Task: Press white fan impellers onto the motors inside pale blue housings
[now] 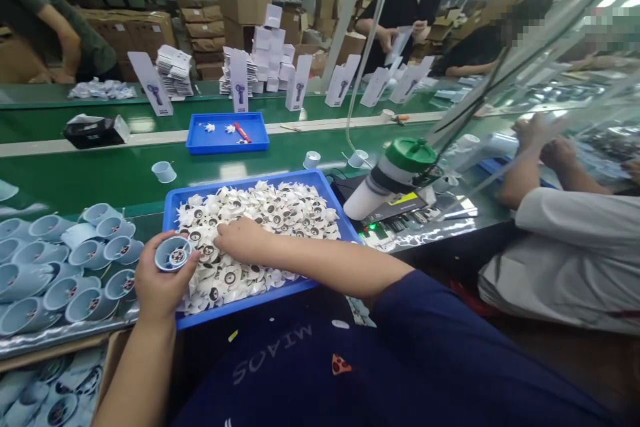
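My left hand (163,283) is closed around a light blue cup-shaped housing (173,254), its open end facing up with a small motor part inside. Close by on the right, my right hand (243,240) reaches into a blue tray (320,180) heaped with small white fan blades (280,207). Its fingers are bent down among the blades, and their tips are partly hidden, so I cannot make out whether one is pinched. Many more light blue housings (90,303) lie in rows left of my left hand.
Ahead, a smaller blue tray (227,145) holds a red tool and a few blades. A green-capped white electric screwdriver (390,177) stands right of the big tray. Printed white boxes (239,83) line the green conveyor (120,173). Co-workers sit and stand opposite and at right.
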The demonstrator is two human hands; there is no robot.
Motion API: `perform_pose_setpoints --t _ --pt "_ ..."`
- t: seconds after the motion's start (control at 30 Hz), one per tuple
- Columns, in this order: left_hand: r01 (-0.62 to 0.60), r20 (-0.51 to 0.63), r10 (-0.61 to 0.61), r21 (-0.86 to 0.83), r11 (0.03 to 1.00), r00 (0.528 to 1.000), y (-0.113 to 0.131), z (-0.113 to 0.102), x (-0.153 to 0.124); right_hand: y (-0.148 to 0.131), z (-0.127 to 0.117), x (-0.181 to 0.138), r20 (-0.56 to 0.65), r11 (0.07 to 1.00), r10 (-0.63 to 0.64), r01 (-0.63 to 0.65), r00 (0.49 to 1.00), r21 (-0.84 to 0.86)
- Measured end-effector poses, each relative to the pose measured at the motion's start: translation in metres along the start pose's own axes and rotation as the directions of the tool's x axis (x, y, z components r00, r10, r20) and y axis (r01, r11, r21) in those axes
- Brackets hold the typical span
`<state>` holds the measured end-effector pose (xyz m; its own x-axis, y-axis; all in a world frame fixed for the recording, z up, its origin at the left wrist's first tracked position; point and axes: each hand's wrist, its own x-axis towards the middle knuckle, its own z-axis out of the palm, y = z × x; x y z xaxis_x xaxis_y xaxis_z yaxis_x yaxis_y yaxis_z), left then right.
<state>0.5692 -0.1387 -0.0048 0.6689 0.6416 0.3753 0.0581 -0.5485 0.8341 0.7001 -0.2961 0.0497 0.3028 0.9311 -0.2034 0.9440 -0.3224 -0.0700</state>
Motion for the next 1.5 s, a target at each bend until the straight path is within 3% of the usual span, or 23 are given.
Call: perform_pose_setpoints --t 0.13,0.27,0.4,0.53,0.57,0.6,0.67,0.7,0.73,0.8,0.93,1.1,1.17,1.2,1.23,1.3,1.33,1.37,1.43,1.5 --pt "0.037 0.026 -0.036 -0.018 0.999 0.999 -0.001 -0.001 -0.001 0.003 -0.003 0.006 0.065 0.996 0.081 -0.083 0.995 0.029" --pt "0.061 0.032 -0.06 -0.027 0.998 0.998 0.003 0.001 0.002 0.012 0.003 0.004 0.124 0.986 0.082 -0.099 0.989 0.135" --pt "0.07 0.016 -0.069 -0.069 0.995 0.997 0.005 0.0 0.003 0.022 0.005 -0.007 0.037 0.944 0.113 -0.119 0.993 0.309" --pt "0.053 -0.074 -0.072 -0.227 0.972 0.995 0.013 -0.014 0.004 0.025 0.0 -0.043 -0.088 0.828 0.173 -0.097 0.981 0.552" --pt "0.041 -0.102 -0.07 -0.263 0.964 0.992 0.016 -0.018 0.004 0.024 0.001 -0.055 -0.101 0.734 0.177 -0.063 0.979 0.676" --pt "0.028 -0.114 -0.063 -0.287 0.958 0.991 0.019 -0.023 0.004 0.022 0.003 -0.066 -0.1 0.561 0.172 -0.014 0.98 0.828" --pt "0.002 -0.081 -0.028 -0.302 0.953 0.996 0.026 -0.029 0.004 0.016 0.011 -0.086 -0.083 -0.023 0.124 0.087 0.989 0.996" --pt "-0.006 -0.038 -0.006 -0.31 0.951 0.999 0.029 -0.031 0.003 0.012 0.015 -0.094 -0.09 -0.323 0.088 0.114 0.992 0.939" --pt "-0.009 0.017 0.015 -0.313 0.95 1.0 0.032 -0.031 0.001 0.009 0.02 -0.1 -0.107 -0.538 0.055 0.12 0.993 0.834" --pt "0.001 0.145 0.041 -0.278 0.961 0.989 0.038 -0.029 -0.003 0.004 0.026 -0.107 -0.15 -0.712 0.01 0.112 0.989 0.693" --pt "-0.067 0.348 0.066 -0.01 0.998 0.935 0.05 -0.023 -0.013 0.0 0.025 -0.114 -0.137 -0.77 -0.02 0.072 0.99 0.634" --pt "-0.385 0.441 0.299 0.117 0.916 0.846 0.072 -0.02 -0.017 0.002 0.026 -0.118 -0.086 -0.751 -0.013 0.047 0.996 0.659" --pt "-0.484 0.46 0.383 0.12 0.867 0.801 0.079 -0.019 -0.017 0.003 0.028 -0.119 -0.108 -0.655 0.063 0.123 0.992 0.746" --pt "-0.515 0.473 0.407 0.12 0.848 0.781 0.082 -0.018 -0.017 0.004 0.027 -0.12 -0.152 -0.538 0.128 0.197 0.98 0.82" --pt "-0.538 0.49 0.421 0.12 0.835 0.763 0.084 -0.016 -0.018 0.004 0.025 -0.121 -0.226 -0.352 0.189 0.281 0.956 0.893" --pt "-0.573 0.519 0.439 0.125 0.81 0.733 0.089 -0.012 -0.021 0.004 0.015 -0.124 -0.417 0.17 0.229 0.386 0.879 0.907" --pt "-0.595 0.528 0.454 0.125 0.794 0.718 0.091 -0.009 -0.022 0.004 0.009 -0.125 -0.486 0.42 0.202 0.374 0.85 0.827" --pt "-0.621 0.531 0.478 0.123 0.774 0.7 0.092 -0.006 -0.024 0.004 0.003 -0.126 -0.519 0.609 0.164 0.328 0.839 0.723" --pt "-0.674 0.518 0.534 0.117 0.73 0.668 0.095 0.0 -0.028 0.005 -0.008 -0.125 -0.503 0.795 0.119 0.221 0.856 0.564" --pt "-0.694 0.477 0.57 0.126 0.708 0.668 0.097 0.006 -0.029 0.009 -0.014 -0.124 -0.474 0.828 0.12 0.176 0.872 0.533"
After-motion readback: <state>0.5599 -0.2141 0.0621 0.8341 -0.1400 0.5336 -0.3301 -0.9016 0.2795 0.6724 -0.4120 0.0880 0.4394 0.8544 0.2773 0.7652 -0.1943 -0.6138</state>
